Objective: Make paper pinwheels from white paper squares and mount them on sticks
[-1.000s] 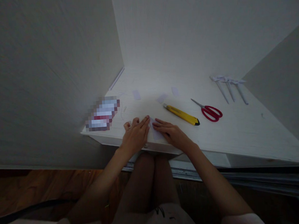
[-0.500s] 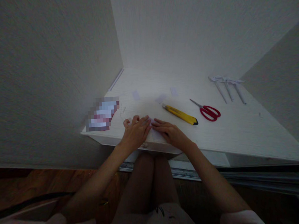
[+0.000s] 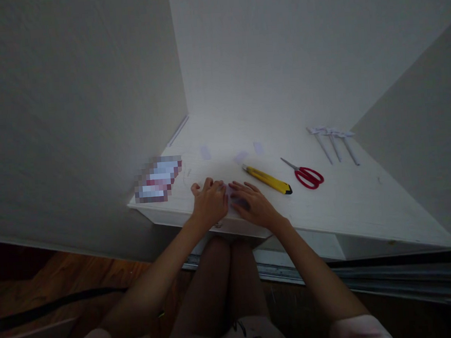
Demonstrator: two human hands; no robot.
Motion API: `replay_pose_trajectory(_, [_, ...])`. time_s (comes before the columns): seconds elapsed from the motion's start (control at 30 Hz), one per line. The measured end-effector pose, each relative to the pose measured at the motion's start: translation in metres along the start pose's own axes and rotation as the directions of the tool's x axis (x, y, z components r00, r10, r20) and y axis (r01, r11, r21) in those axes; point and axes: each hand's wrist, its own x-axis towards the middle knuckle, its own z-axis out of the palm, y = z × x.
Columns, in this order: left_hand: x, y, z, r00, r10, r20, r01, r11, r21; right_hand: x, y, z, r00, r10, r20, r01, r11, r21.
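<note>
A small piece of white paper (image 3: 231, 205) lies at the table's front edge, mostly covered by my hands. My left hand (image 3: 210, 205) is closed on its left side, thumb and index finger together and the other fingers bent. On its right side, my right hand (image 3: 254, 204) rests palm down with the fingers stretched out and slightly apart. A yellow utility knife (image 3: 268, 179) lies just beyond my right hand. Red-handled scissors (image 3: 307, 176) are to the right of the knife.
Small paper pieces (image 3: 206, 152) lie farther back on the white table (image 3: 366, 200). Several rolled paper sticks with folded tops (image 3: 334, 143) lie at the right. A blurred-out phone-like object (image 3: 159, 179) is at the left, near a thin white strip (image 3: 178, 130) along the wall.
My view has shifted slightly, so the table's things appear lower. My left fingers are drawn in more, and my right fingers have spread a little on the paper.
</note>
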Motion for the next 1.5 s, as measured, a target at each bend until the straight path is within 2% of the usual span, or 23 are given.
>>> replay_pose_trajectory(0.17, [-0.001, 0.001, -0.004, 0.999, 0.020, 0.032, -0.020, 1.000, 0.017, 0.012, -0.014, 0.004, 0.998, 0.059, 0.031, -0.054, 0.987, -0.154])
replay_pose_trajectory(0.33, [-0.001, 0.002, -0.007, 0.997, 0.033, 0.064, -0.037, 0.998, 0.058, 0.015, -0.019, 0.002, 0.996, 0.049, 0.074, -0.031, 0.972, -0.232])
replay_pose_trajectory(0.47, [0.002, 0.004, -0.008, 0.997, 0.051, 0.065, -0.057, 0.994, 0.089, -0.001, -0.017, -0.007, 0.996, 0.054, 0.069, -0.036, 0.970, -0.240])
replay_pose_trajectory(0.73, [0.002, 0.003, -0.010, 0.994, 0.061, 0.094, -0.071, 0.991, 0.110, -0.046, -0.012, -0.029, 0.980, 0.177, 0.091, -0.149, 0.955, -0.255])
replay_pose_trajectory(0.83, [0.002, 0.002, -0.011, 0.990, 0.085, 0.115, -0.098, 0.988, 0.119, -0.049, -0.013, -0.038, 0.977, 0.189, 0.102, -0.155, 0.950, -0.273])
replay_pose_trajectory(0.9, [0.002, 0.002, -0.012, 0.986, 0.102, 0.131, -0.118, 0.985, 0.125, -0.044, -0.015, -0.041, 0.980, 0.191, 0.062, -0.167, 0.945, -0.281])
replay_pose_trajectory(1.03, [0.002, 0.004, -0.013, 0.985, 0.095, 0.147, -0.116, 0.984, 0.136, -0.026, -0.018, -0.029, 0.984, 0.164, -0.069, -0.176, 0.951, -0.254])
replay_pose_trajectory(1.2, [0.000, 0.006, -0.007, 0.988, 0.098, 0.116, -0.113, 0.985, 0.128, -0.018, -0.014, 0.002, 0.988, 0.157, -0.009, -0.155, 0.964, -0.216])
replay_pose_trajectory(1.27, [-0.002, 0.007, -0.002, 0.980, 0.159, 0.116, -0.169, 0.982, 0.088, -0.019, -0.011, 0.008, 0.985, 0.170, -0.016, -0.170, 0.967, -0.192])
replay_pose_trajectory(1.4, [-0.005, 0.011, 0.006, 0.931, 0.330, 0.159, -0.331, 0.943, -0.024, -0.022, -0.007, 0.007, 0.989, 0.147, -0.016, -0.148, 0.975, -0.163])
replay_pose_trajectory(1.5, [-0.005, 0.010, 0.008, 0.922, 0.352, 0.162, -0.354, 0.935, -0.015, -0.023, -0.007, 0.003, 0.991, 0.137, 0.002, -0.135, 0.978, -0.161])
